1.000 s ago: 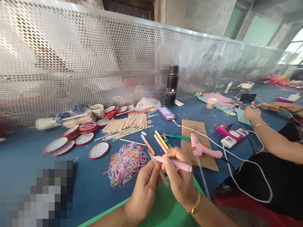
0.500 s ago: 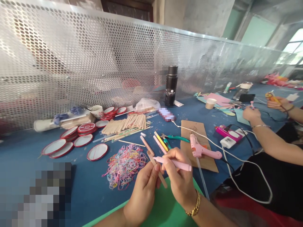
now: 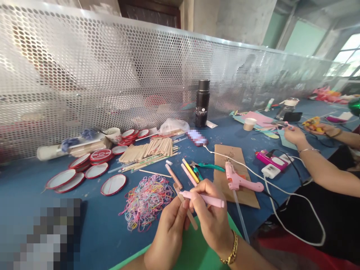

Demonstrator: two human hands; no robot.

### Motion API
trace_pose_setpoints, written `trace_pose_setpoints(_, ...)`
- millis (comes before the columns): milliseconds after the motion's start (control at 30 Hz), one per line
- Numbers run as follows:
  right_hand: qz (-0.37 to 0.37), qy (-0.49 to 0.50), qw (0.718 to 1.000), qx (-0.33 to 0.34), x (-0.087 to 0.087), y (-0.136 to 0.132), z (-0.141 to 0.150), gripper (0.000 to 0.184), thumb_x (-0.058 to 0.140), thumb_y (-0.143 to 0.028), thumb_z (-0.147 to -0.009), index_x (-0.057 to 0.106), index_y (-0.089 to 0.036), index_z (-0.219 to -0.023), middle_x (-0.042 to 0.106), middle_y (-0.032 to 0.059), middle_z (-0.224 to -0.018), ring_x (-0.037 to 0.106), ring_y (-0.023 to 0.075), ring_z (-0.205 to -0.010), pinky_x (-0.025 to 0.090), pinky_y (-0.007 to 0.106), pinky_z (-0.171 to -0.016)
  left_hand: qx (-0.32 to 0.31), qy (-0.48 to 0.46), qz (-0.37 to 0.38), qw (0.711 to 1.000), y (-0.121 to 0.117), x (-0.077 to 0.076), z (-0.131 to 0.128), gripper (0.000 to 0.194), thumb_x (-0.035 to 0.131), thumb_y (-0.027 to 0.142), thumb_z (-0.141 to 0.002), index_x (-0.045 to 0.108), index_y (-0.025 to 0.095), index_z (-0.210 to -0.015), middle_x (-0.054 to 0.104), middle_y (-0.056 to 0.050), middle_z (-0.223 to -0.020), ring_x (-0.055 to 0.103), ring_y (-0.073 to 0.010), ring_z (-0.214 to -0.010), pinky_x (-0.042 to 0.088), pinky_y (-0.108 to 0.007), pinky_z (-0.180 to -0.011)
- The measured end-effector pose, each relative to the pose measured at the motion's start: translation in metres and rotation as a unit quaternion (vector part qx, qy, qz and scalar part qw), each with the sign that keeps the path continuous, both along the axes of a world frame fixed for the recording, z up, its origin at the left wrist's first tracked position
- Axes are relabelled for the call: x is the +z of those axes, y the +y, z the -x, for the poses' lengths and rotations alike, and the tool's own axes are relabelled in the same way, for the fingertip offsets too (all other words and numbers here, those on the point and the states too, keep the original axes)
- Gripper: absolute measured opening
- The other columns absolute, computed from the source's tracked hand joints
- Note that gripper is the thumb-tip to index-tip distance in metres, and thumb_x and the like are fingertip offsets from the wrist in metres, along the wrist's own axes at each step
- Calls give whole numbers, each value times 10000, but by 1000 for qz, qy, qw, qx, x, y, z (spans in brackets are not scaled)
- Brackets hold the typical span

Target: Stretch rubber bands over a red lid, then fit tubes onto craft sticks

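My left hand [image 3: 168,230] is closed round a flat wooden craft stick [image 3: 192,221] that slants up and to the left. My right hand [image 3: 211,221] grips a pink pen-like tool [image 3: 210,199], whose left end rests against the stick's upper end. Both hands hover over a green sheet [image 3: 194,251] at the near edge of the blue table [image 3: 107,225]. A tangle of coloured rubber bands [image 3: 147,200] lies just left of my hands. Several coloured pens [image 3: 187,172] lie beyond them.
A pink glue gun [image 3: 239,180] rests on brown cardboard [image 3: 233,165] to the right, its white cord running on. Wooden sticks [image 3: 149,148], red-rimmed lids [image 3: 95,168] and a black flask [image 3: 202,103] stand before the perforated metal screen [image 3: 112,75]. Another person's arm [image 3: 317,165] works at right.
My hands have kept their grip and barely moved; the view has shifted slightly. The other person's far hand has moved with a yellow object.
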State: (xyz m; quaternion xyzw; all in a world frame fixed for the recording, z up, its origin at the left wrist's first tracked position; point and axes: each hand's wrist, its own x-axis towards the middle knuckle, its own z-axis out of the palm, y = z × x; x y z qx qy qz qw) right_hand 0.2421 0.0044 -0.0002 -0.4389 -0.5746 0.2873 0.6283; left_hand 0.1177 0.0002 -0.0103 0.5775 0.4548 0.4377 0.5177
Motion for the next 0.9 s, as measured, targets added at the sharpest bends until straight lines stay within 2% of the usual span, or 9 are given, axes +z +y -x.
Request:
trace_pose_setpoints(133,6,-6,1000,-16,-2,0,0,255,524,-261,-973,545,-214,-723,610,10,-698,598,168,-675,465,279,-621,2,-1,2,1000,0,1,0,508,528,649,-939,573,194,-719,452,35,-610,385,-138,-570,340,-245,-548)
trace_pose_setpoints(333,4,-10,1000,4,-3,-1,0,229,532,-257,-968,566,-212,-745,622,11,-702,606,170,-679,472,284,-638,2,-4,15,1000,-2,-2,0,493,542,635,-939,555,194,-719,438,39,-618,366,-133,-574,321,-243,-541)
trace_pose_setpoints(500,5,-13,1000,-22,-4,0,-1,246,518,-254,-982,556,-215,-742,633,24,-733,621,179,-710,474,284,-638,0,-2,10,1000,0,-3,1,483,532,624,-949,595,188,-752,453,36,-614,381,-136,-568,323,-247,-547)
trace_pose_setpoints(700,-4,-17,1000,-1,-2,-1,0,229,529,-252,-971,569,-213,-750,629,10,-699,611,168,-670,479,283,-636,-3,-1,14,1000,-1,-1,0,509,522,642,-945,538,199,-695,438,37,-614,364,-133,-565,314,-248,-536)
trace_pose_setpoints(900,6,-15,1000,-9,-5,0,-1,243,514,-254,-983,561,-214,-748,630,21,-729,615,175,-703,470,284,-634,-1,1,5,1000,0,-3,1,487,512,623,-960,581,190,-748,447,37,-623,377,-136,-575,329,-247,-554)
